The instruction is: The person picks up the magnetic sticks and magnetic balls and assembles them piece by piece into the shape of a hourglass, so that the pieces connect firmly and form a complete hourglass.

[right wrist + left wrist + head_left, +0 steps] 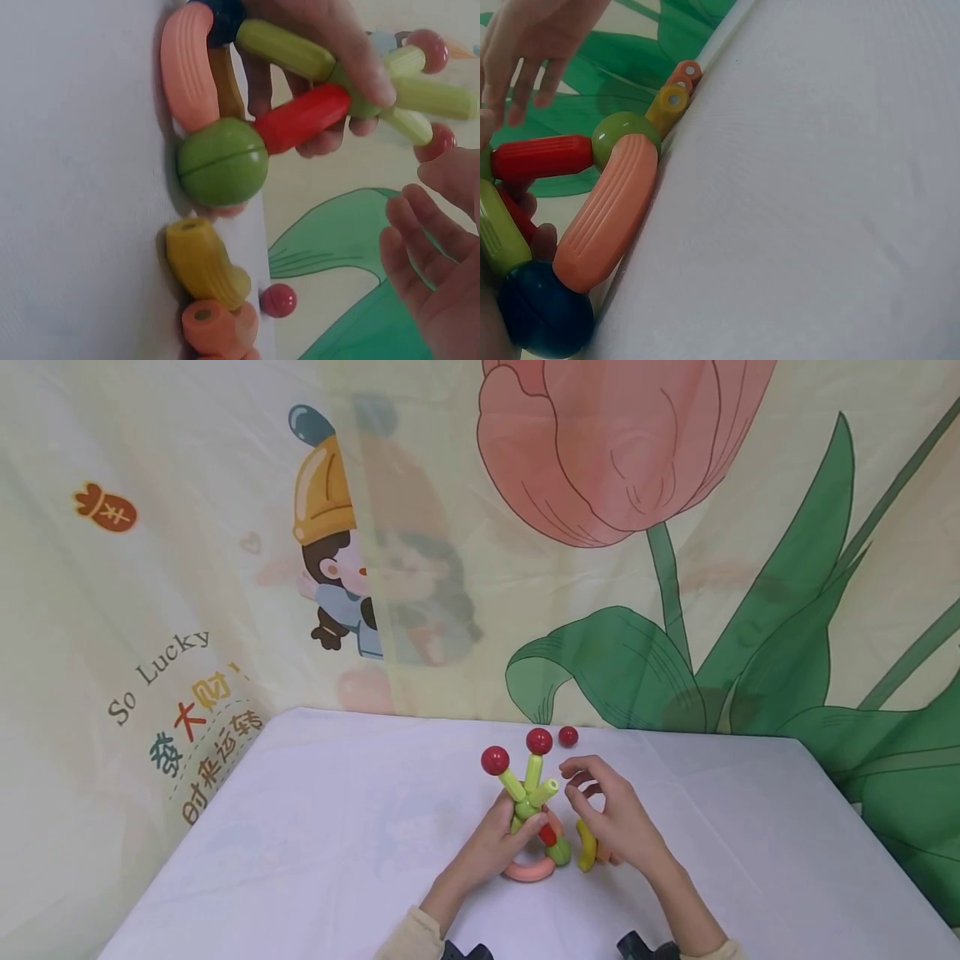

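Note:
My left hand [489,842] grips a toy built of magnetic sticks and balls around its upper green ball [525,808]. Light green sticks fan upward from there; two carry red balls [495,760] at their tips, while the third stick [550,788] has a bare end. Lower down, a red stick [306,118] leads to a larger green ball [223,163], and a curved pink stick [609,214] joins that to a dark blue ball [546,309]. Just right of the bare stick, my right hand [618,817] hovers with loosely bent fingers, holding nothing.
A loose red ball [567,737] lies toward the table's back edge. Beside the toy's base, below my right hand, are a curved yellow stick [587,846] and orange curved sticks [217,328]. A printed curtain [435,693] hangs behind the white table [315,860].

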Motion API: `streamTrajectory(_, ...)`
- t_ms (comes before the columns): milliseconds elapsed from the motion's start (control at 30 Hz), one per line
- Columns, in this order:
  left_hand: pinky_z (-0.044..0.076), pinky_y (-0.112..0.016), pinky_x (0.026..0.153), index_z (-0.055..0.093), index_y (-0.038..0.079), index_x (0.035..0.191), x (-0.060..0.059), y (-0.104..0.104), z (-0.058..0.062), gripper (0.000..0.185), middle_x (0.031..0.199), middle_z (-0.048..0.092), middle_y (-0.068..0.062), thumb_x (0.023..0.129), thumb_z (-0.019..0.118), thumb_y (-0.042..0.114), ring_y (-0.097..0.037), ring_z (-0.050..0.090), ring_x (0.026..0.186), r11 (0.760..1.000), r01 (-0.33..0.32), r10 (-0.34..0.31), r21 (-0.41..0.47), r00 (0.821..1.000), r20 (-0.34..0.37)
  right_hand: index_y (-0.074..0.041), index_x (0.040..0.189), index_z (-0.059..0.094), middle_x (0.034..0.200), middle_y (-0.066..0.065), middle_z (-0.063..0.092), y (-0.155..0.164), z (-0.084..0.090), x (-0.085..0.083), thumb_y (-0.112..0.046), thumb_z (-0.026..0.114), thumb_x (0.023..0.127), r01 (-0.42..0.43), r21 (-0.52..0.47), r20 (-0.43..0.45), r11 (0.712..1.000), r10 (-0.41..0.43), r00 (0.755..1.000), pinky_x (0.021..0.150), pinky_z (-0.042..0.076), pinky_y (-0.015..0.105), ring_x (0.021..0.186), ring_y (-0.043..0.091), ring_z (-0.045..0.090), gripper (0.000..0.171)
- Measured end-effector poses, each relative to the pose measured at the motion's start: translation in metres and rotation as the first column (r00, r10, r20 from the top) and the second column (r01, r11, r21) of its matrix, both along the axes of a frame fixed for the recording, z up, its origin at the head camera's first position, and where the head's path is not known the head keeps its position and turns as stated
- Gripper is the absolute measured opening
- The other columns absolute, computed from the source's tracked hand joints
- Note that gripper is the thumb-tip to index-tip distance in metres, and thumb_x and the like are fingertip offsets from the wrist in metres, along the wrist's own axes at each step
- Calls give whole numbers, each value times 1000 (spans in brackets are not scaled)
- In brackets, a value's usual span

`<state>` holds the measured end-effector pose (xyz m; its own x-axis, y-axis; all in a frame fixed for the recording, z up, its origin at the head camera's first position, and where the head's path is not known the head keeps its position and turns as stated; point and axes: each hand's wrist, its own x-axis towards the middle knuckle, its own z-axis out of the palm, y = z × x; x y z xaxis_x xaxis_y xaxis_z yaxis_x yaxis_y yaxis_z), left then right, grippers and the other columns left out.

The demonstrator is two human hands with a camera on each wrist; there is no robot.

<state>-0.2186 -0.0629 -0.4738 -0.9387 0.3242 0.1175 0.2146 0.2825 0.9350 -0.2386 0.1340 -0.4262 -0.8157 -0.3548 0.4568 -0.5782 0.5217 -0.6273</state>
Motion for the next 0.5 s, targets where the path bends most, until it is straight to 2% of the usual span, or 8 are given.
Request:
streamTrajectory(267, 48, -21, 89, 36, 21, 131, 1, 0, -1, 44, 110, 58, 6, 94, 56, 35, -7, 58, 97, 999, 6, -7, 34, 1000, 12, -13, 118, 55, 110, 4, 62, 11, -7, -14, -7, 64, 87, 93, 41, 58, 995, -95, 994, 81, 53, 30, 97, 14, 58, 32)
streamTrajectory(400, 47, -20, 90, 35, 22, 132, 1, 0, -1, 47, 110, 57, 7, 93, 56, 39, -7, 58, 98, 999, 8, -8, 35, 1000, 21, -13, 119, 55, 112, 6, 62, 16, -9, -22, -9, 64, 88, 127, 77, 75, 989, -133, 988, 81, 53, 30, 99, 16, 58, 33)
streamTrajectory(500, 47, -21, 92, 36, 21, 130, 0, 1, -1, 47, 110, 57, 7, 93, 55, 42, -6, 57, 98, 1000, 6, -6, 24, 1000, 11, -11, 120, 55, 112, 8, 61, 17, -11, -29, -10, 65, 88, 126, 91, 77, 988, -133, 988, 81, 53, 36, 101, 19, 58, 33)
